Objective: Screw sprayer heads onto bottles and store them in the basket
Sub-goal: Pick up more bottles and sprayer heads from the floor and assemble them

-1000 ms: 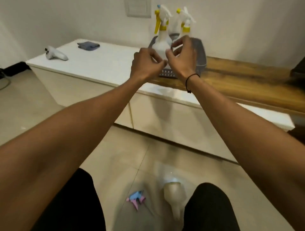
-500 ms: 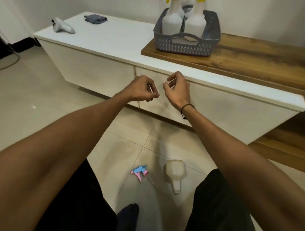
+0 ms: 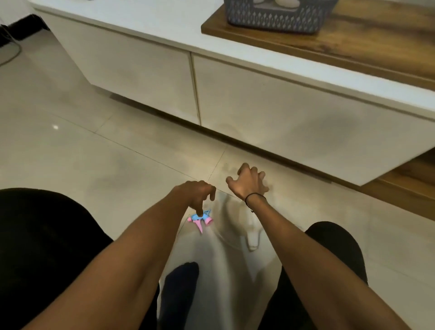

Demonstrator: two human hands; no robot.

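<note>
A pink and blue sprayer head [image 3: 201, 217] lies on the tiled floor between my knees. My left hand [image 3: 197, 194] reaches down over it, and one fingertip touches its blue part. Just to the right lies a translucent white bottle [image 3: 237, 223] on its side, blurred, with its neck toward me. Over the bottle's far end hovers my right hand [image 3: 248, 183], fingers spread and holding nothing. The grey basket [image 3: 273, 21] stands on the wooden top at the upper edge, with the bottoms of bottles [image 3: 284, 2] showing inside.
A low white cabinet [image 3: 259, 99] runs across in front of me, with a wooden top [image 3: 376, 37] on its right part. My black-trousered knees [image 3: 47, 235] flank the floor space, and a dark-socked foot [image 3: 181, 282] sits between them.
Both hands dropped from in front of the cabinet to the floor. The left one reached the sprayer head, the right one came over the bottle. The camera tilted down.
</note>
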